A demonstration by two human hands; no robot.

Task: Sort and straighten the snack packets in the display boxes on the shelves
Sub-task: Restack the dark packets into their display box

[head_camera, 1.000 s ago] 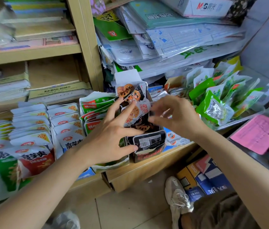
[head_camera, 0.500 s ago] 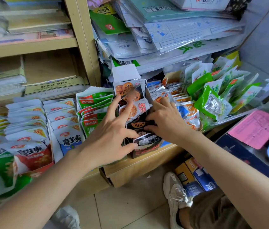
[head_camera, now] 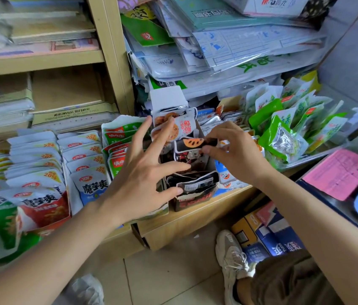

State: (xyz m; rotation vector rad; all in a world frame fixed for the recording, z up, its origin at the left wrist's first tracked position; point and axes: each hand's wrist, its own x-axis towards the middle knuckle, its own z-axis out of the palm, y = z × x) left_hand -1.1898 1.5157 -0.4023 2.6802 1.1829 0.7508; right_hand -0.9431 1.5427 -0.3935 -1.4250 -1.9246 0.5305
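Note:
A dark display box (head_camera: 192,198) of lotus-root snack packets stands at the shelf's front edge in the middle of the view. My right hand (head_camera: 237,154) pinches a black packet with an orange lotus slice (head_camera: 192,144) and holds it level above the box. My left hand (head_camera: 145,172) is spread wide against the box's left side, fingers apart, fingertips touching the upright packets at the back (head_camera: 174,126) and the front packets (head_camera: 192,183). It holds nothing.
White konjac snack packets (head_camera: 35,164) fill boxes on the left. Green-and-red packets (head_camera: 118,142) lie just behind my left hand. Green packets (head_camera: 283,137) pile up in a clear tray at the right. Stacked stationery (head_camera: 228,45) hangs low above. Pink paper (head_camera: 338,172) lies right.
My right hand has lifted out of the box, now pinching a black lotus-root packet above it. My left hand stays spread against the box's left side.

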